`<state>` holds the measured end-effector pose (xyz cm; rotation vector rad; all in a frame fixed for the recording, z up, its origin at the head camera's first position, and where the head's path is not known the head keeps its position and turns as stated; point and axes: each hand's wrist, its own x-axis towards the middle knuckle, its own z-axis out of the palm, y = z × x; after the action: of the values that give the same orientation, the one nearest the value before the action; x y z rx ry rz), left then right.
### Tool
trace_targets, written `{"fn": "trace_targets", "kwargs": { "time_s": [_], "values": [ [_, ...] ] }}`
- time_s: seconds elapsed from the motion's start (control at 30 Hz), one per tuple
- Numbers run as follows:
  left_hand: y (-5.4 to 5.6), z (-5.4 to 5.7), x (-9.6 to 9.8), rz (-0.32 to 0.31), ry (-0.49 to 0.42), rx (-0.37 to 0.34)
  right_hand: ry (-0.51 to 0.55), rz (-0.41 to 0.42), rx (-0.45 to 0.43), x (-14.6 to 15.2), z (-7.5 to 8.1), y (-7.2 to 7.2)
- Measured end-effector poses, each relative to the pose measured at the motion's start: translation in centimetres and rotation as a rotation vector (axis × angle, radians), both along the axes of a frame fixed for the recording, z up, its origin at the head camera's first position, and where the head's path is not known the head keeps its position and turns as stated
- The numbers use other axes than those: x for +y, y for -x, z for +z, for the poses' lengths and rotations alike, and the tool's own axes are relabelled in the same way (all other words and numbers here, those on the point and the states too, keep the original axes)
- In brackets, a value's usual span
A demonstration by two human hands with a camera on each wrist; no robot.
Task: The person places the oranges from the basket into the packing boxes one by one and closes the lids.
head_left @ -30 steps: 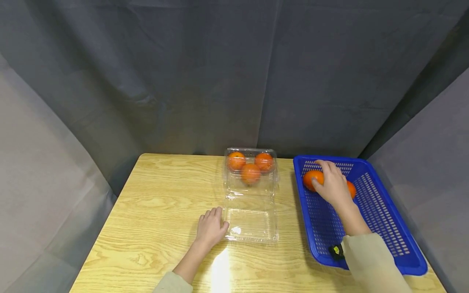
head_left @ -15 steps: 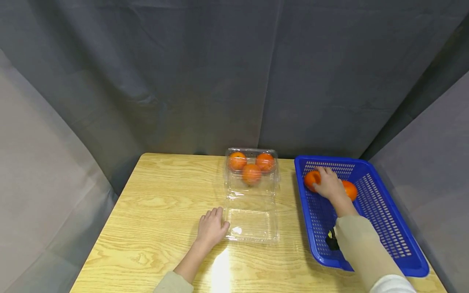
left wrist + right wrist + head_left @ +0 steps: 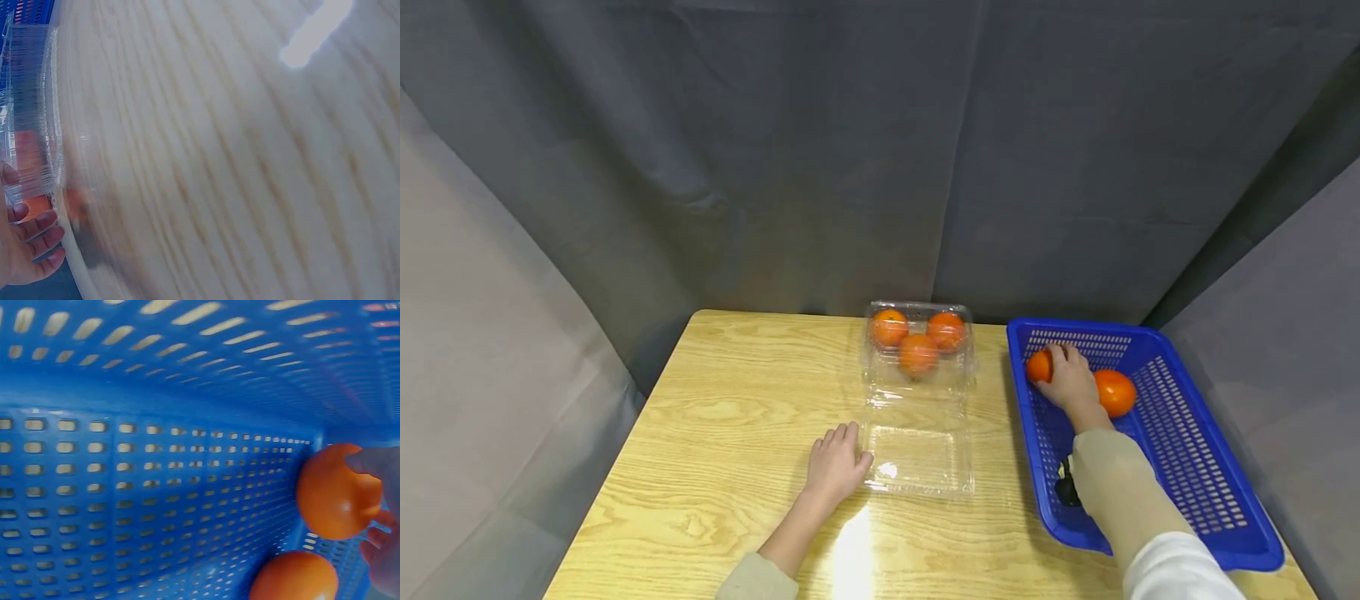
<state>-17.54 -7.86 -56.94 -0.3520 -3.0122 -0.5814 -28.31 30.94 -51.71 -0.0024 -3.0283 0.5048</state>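
A round orange fruit (image 3: 1038,366) sits held within the right hand's grip (image 3: 1071,385). Grey cloth (image 3: 820,167) hangs behind the yellow wood-grained desk (image 3: 737,417).

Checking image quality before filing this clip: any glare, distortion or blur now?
Head: white glare on the tabletop, glints on the clear container; left wrist: bright streak upper right, tabletop edge looks bowed; right wrist: slightly soft, pale shine on the held fruit.

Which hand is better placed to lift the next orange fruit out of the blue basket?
Probably the right hand: it is inside the blue basket, gripping one orange fruit, with a second fruit close by. The left hand lies outside the basket, beside the clear plastic clamshell.
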Motion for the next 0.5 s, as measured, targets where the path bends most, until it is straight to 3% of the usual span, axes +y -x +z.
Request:
{"fn": "trace_targets", "kwargs": {
  "time_s": [0.23,0.5],
  "values": [
    [0.0,-0.1,0.0,0.005,-0.008,-0.009,0.016,-0.022,0.014,0.2,-1.0,0.3],
    [0.0,-0.1,0.0,0.004,-0.012,0.001,0.074,-0.057,-0.094,0.3,-1.5,0.6]
  ]
}}
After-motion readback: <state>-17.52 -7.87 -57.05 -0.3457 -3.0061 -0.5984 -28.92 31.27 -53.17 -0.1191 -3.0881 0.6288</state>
